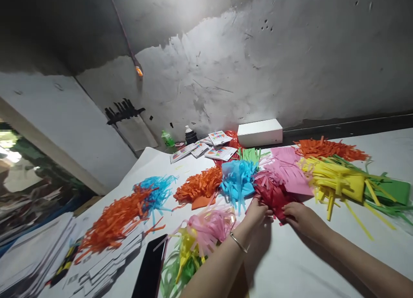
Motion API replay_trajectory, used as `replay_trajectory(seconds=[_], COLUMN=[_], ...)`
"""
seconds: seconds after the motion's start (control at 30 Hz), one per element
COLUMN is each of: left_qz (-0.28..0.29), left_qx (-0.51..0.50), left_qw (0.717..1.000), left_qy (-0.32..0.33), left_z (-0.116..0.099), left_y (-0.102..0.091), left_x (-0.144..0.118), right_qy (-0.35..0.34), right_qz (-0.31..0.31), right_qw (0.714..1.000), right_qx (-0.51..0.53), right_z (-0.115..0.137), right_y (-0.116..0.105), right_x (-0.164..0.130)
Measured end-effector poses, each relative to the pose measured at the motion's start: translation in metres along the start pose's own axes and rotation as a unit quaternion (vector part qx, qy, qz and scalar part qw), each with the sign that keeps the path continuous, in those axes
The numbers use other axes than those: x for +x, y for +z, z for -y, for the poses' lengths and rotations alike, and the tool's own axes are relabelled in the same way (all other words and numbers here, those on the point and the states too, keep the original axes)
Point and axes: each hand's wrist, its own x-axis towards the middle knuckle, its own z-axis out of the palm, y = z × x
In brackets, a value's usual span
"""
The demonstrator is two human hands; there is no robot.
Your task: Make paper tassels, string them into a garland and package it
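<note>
While both hands, the left hand (256, 211) and the right hand (298, 215), pinch the red fringed paper (273, 194) with closed fingers, a gentle, even grip seems best to avoid tearing its strips.

Single head-worn view, forward and down, close over the paper-strewn table (322, 263).

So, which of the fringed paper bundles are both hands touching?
The red fringed paper bundle: the left hand and right hand grip its near end. It lies between the blue bundle and the pink sheet.
</note>
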Motion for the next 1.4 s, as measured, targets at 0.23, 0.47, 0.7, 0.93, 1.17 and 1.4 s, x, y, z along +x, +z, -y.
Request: replay_trajectory(seconds=[0.23,0.47,0.7,0.93,1.17,1.4], left_qz=[-0.043,-0.029,-0.035,-0.019,-0.031,-0.037], left_qx=[-0.152,-0.202,-0.216,-0.196,-0.213,-0.238], left_qw=[0.987,0.979,0.975,0.980,0.976,0.970], left_qy=[0.014,0.023,0.024,0.026,0.037,0.042], left_z=[-0.001,-0.004,0.000,-0.004,-0.003,0.001], left_y=[0.012,0.014,0.019,0.025,0.034,0.034], left_x=[-0.007,-0.012,-0.011,-0.013,-0.014,-0.013], right_qy=[0.095,0.160,0.178,0.184,0.071,0.081], right_qz=[0.008,-0.018,-0.049,-0.077,-0.068,-0.068], right_qw=[0.991,0.985,0.982,0.973,0.995,0.991], right_qx=[-0.096,-0.061,0.038,0.119,0.029,-0.083], right_z=[0.022,0.028,0.022,0.006,0.019,0.027], right_y=[0.025,0.018,0.022,0.016,-0.001,0.011], right_x=[0.014,0.015,0.021,0.018,0.008,0.009])
